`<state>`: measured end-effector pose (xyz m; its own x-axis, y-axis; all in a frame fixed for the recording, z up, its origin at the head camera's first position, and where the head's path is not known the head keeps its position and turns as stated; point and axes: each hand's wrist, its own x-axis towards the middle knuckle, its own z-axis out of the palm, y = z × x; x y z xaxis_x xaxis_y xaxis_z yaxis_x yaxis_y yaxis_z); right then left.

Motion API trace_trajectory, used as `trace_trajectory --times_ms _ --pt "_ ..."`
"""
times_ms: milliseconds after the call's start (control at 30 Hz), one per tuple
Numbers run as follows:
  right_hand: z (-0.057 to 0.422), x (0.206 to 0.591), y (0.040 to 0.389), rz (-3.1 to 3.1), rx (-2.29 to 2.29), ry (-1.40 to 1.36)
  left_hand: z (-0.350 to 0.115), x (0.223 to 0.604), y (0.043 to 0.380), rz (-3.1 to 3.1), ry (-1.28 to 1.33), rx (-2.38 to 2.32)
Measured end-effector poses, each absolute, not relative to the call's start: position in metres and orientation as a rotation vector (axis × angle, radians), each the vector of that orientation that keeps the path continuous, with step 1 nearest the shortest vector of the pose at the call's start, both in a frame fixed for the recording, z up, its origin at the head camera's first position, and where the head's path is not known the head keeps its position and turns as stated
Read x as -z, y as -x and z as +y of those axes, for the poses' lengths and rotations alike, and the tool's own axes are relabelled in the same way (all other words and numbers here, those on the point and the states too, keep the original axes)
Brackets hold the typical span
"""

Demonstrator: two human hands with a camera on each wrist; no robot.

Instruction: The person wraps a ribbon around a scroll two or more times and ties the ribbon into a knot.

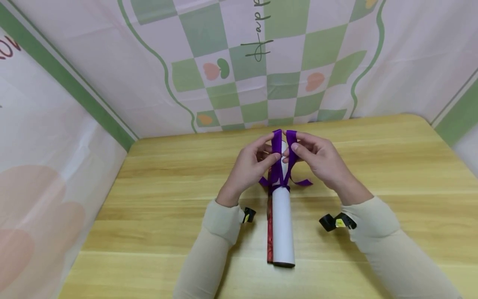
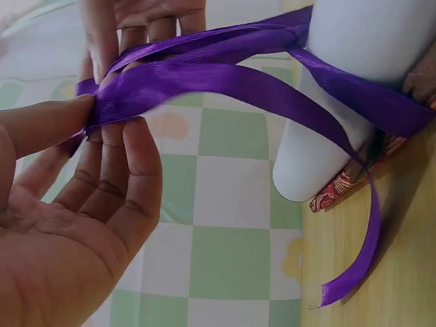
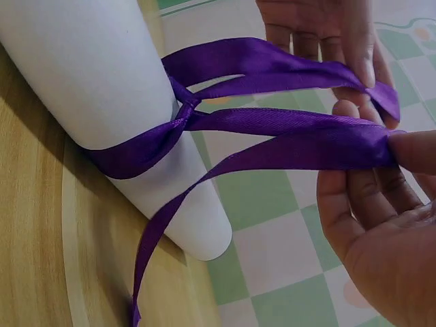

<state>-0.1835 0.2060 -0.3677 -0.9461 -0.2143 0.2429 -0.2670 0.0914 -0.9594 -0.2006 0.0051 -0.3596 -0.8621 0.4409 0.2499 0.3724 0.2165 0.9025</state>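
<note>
A purple ribbon (image 3: 143, 146) circles a white paper roll (image 1: 282, 228) and is knotted on top of it. Two loops rise from the knot. My left hand (image 1: 248, 166) pinches the left loop between thumb and fingers; in the left wrist view the thumb of the left hand (image 2: 68, 225) presses on the satin. My right hand (image 1: 317, 160) pinches the other loop, its thumb and fingers on the ribbon in the right wrist view. The two hands are close together above the roll's far end. Loose ribbon tails (image 2: 351, 283) hang down to either side.
A red patterned strip (image 1: 269, 232) lies along the roll's left side on the wooden table (image 1: 157, 199). Behind the table hangs a green-and-white checked cloth (image 1: 246, 83). Black wrist cameras (image 1: 328, 222) are strapped at both beige sleeves.
</note>
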Motion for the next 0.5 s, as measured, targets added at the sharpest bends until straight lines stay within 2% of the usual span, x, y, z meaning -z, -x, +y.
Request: trace_trajectory --times_ms 500 --pt "0.209 0.3697 0.1848 -2.236 -2.137 -0.56 0.0034 0.3624 0.2015 2.25 -0.646 -1.824"
